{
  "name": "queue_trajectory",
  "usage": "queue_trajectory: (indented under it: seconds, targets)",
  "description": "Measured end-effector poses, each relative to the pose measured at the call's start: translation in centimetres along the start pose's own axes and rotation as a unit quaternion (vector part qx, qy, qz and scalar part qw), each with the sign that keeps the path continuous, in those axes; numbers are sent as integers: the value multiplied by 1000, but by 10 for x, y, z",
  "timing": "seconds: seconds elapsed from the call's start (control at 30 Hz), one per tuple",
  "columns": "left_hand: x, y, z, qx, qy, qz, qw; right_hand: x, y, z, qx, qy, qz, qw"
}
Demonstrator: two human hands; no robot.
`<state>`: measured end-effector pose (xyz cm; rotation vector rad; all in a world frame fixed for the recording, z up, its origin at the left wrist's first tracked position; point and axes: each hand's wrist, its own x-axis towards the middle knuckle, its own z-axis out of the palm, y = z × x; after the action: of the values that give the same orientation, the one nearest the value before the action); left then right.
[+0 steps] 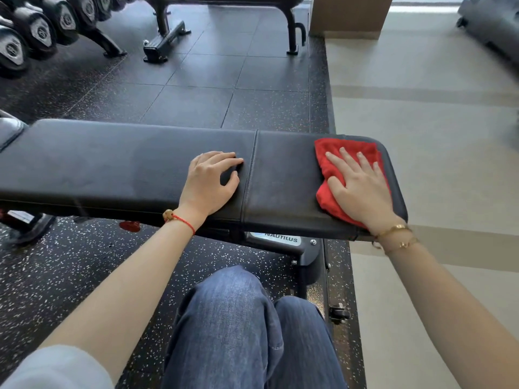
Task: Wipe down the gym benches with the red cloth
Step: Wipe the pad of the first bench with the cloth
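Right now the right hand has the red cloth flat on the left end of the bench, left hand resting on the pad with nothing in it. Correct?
Not quite. The right hand presses the red cloth flat on the right end of the bench, not the left, as the head view shows. The left hand does rest on the pad with nothing in it.

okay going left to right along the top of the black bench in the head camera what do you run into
Long pad of the bench → left hand resting on it → seam between the pads → bare stretch of the short pad → red cloth → right hand pressing flat on the cloth.
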<state>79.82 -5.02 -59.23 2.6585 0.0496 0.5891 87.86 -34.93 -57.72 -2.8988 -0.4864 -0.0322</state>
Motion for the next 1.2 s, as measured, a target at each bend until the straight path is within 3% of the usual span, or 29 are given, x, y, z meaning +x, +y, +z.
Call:
queue_trajectory:
  seconds: [0.17,0.3,0.4,0.63,0.77,0.97,1.2]
  targets:
    - [0,1,-2,-5,-5,4,1000,34,-3,-6,16,-21,52,998]
    - [-1,1,-2,-16,7,5,1000,-18,5,-3,6,6,3,1000]
    - [-1,1,-2,-13,4,6,1000,-40,22,-5,22,6,12,1000]
    - [-3,4,-2,-6,1,-1,1000,31,31,-12,8,-19,80,997]
    - [-3,5,-2,-15,1,0,1000,39,2,-8,16,-14,33,999]
    - [-3,3,-5,-13,-10,0,1000,-24,-5,-7,39,-20,-100,994]
    - [-3,5,-2,-7,-13,-10,1000,1,18,-13,55,-15,-41,998]
